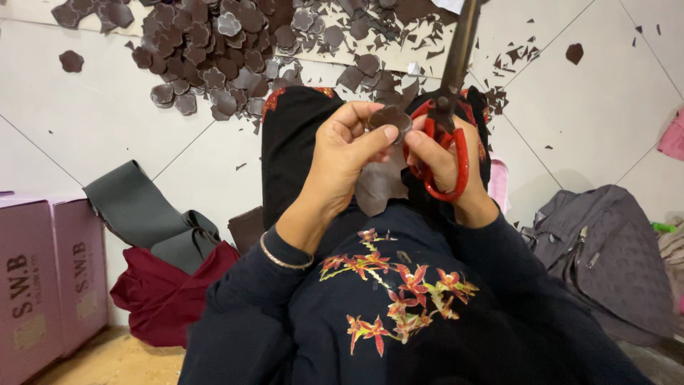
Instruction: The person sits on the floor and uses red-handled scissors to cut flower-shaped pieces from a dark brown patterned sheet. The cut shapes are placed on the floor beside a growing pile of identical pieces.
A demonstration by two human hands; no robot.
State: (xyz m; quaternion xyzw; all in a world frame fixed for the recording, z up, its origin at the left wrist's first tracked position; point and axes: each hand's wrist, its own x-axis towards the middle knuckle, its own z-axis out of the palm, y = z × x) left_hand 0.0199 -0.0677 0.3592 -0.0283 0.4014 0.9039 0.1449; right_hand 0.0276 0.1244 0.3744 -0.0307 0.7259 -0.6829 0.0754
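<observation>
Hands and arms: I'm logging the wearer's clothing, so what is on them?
Both hands, left and right, are bare, without gloves. Long dark navy sleeves cover both arms to the wrists. A thin metal bangle circles the left wrist.

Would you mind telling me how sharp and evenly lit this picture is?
Head view: soft, even light, faint shadows, no glare; left hand and red-handled scissors in the right hand are sharp; wide-angle bending at the edges; dark clothing loses detail.

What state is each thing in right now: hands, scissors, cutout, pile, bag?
Left hand: pinching the brown flower cutout.
Right hand: gripping the red-handled scissors, blades pointing away.
Pile of cutouts: loose, spread on the floor.
Grey bag: lying slumped on the floor.
Pink boxes: closed.
</observation>
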